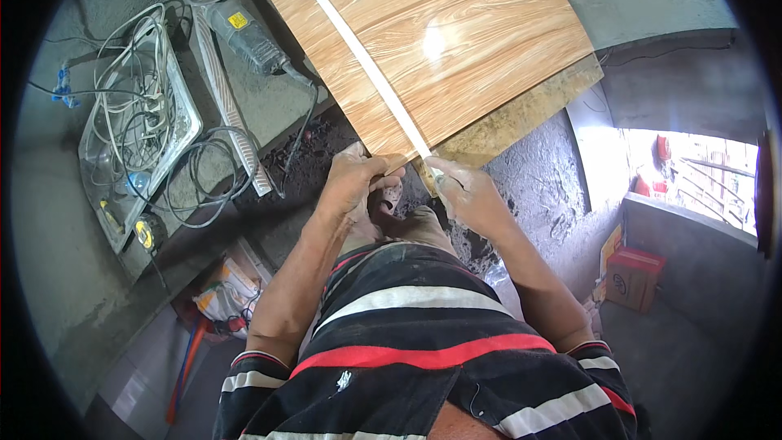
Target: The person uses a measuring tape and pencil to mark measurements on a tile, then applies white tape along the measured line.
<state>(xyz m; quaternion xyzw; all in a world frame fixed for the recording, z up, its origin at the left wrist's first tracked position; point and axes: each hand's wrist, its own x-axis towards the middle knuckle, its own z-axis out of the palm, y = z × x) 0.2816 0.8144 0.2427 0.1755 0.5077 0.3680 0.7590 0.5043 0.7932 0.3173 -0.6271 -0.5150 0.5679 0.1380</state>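
Observation:
A glossy wood-grain tile (472, 41) lies in front of me, with a long, narrow white strip (358, 49) running across it toward me. At the tile's near edge my left hand (352, 183) is closed, thumb and fingers pinching the edge just left of the strip. My right hand (471, 195) closes around the strip's near end, where it reaches the edge. Its fingertips partly cover that end, and I cannot make out whether a small tool is also in them. Beneath the tile a stained, yellowish board (521, 114) sticks out on the right.
On the left ledge lie an angle grinder (244, 33), a long striped strip (224, 102) and a tray (191, 110) of tangled cables. A yellow tape measure (147, 232) sits by the tray's near corner. A red-topped cardboard box (634, 279) stands at right, below a bright opening.

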